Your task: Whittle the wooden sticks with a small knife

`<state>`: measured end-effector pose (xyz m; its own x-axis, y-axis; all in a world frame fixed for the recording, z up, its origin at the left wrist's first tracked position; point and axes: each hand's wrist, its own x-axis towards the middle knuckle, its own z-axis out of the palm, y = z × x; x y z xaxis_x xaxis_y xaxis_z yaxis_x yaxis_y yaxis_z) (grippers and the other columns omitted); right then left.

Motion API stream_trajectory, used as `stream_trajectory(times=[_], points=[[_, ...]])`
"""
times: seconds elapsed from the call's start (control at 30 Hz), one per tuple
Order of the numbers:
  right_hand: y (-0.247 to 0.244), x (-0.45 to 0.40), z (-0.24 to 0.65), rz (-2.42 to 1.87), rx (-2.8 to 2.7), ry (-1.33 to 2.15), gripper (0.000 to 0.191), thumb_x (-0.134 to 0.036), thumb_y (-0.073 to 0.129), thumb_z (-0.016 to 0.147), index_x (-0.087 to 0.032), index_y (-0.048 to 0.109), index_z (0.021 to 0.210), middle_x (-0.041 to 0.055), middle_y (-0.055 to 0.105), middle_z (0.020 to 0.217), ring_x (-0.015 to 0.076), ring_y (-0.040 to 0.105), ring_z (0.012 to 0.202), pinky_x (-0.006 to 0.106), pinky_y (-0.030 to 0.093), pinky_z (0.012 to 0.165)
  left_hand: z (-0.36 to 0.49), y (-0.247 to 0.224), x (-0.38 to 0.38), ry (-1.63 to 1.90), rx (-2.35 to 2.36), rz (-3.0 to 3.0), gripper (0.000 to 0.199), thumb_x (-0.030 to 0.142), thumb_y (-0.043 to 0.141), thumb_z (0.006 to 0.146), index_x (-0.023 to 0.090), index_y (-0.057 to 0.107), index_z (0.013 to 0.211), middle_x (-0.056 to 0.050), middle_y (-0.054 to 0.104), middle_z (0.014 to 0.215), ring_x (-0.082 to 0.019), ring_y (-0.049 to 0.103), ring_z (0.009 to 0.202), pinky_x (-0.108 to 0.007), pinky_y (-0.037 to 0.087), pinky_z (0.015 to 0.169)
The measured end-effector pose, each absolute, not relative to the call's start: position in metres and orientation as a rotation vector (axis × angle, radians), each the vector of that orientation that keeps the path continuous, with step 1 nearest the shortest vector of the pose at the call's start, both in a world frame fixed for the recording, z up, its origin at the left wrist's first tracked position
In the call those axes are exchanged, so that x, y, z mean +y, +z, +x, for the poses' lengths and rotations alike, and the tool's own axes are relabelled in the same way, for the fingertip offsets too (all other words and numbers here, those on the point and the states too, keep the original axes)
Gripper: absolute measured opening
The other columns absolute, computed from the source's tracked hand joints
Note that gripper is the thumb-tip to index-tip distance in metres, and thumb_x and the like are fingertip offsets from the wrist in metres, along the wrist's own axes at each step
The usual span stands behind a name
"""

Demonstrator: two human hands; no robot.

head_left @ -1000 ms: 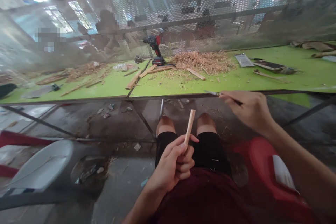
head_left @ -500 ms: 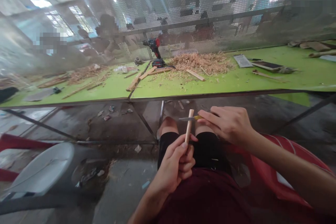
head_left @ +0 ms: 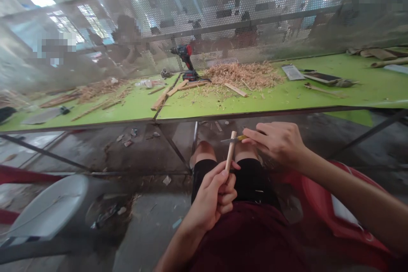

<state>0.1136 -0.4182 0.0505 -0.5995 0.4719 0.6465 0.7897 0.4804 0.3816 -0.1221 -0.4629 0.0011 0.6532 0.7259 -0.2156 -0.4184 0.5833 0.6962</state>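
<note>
My left hand is closed around the lower end of a slim, pale wooden stick, which points up and away from me above my lap. In my right hand is a knife with a yellow handle, most of it hidden by my fingers. The blade lies across the stick near its top end and points left. Both hands are in front of the table edge, over my knees.
A green table spans the view, bearing a cordless drill, a heap of wood shavings, wood strips and a phone. A mesh screen stands behind. A white chair and a red chair flank me.
The knife and my right hand have moved slightly up toward the stick's top end. My left hand keeps its hold on the stick. The view has shifted a little.
</note>
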Motion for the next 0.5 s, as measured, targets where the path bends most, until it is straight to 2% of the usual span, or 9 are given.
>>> stream_trajectory(times=[0.2, 0.33, 0.5], points=[[0.048, -0.416, 0.119, -1.103, -2.295, -0.901, 0.042, -0.044, 0.042, 0.108, -0.028, 0.081, 0.106, 0.0014, 0.068, 0.065, 0.0144, 0.049, 0.052, 0.032, 0.031, 0.053, -0.122, 0.002, -0.462, 0.692, 0.539, 0.635, 0.018, 0.035, 0.064, 0.094, 0.020, 0.059, 0.103, 0.010, 0.027, 0.063, -0.003, 0.008, 0.047, -0.013, 0.008, 0.038], [0.045, -0.414, 0.121, -1.187, -2.308, -0.716, 0.050, -0.052, 0.035, 0.108, -0.032, 0.080, 0.108, 0.0024, 0.069, 0.070, 0.0144, 0.049, 0.055, 0.032, 0.030, 0.056, -0.119, 0.000, -0.460, 0.696, 0.532, 0.627, 0.017, 0.033, 0.063, 0.094, 0.020, 0.060, 0.104, 0.010, 0.026, 0.063, -0.003, 0.008, 0.047, -0.012, 0.008, 0.037], [0.041, -0.403, 0.129, -1.341, -2.281, -0.603, 0.042, -0.058, 0.046, 0.104, -0.035, 0.081, 0.105, 0.0008, 0.070, 0.069, 0.0141, 0.053, 0.057, 0.030, 0.028, 0.056, -0.121, 0.000, -0.462, 0.689, 0.533, 0.637, 0.015, 0.032, 0.059, 0.096, 0.020, 0.060, 0.105, 0.010, 0.026, 0.062, -0.003, 0.006, 0.047, -0.012, 0.008, 0.037]])
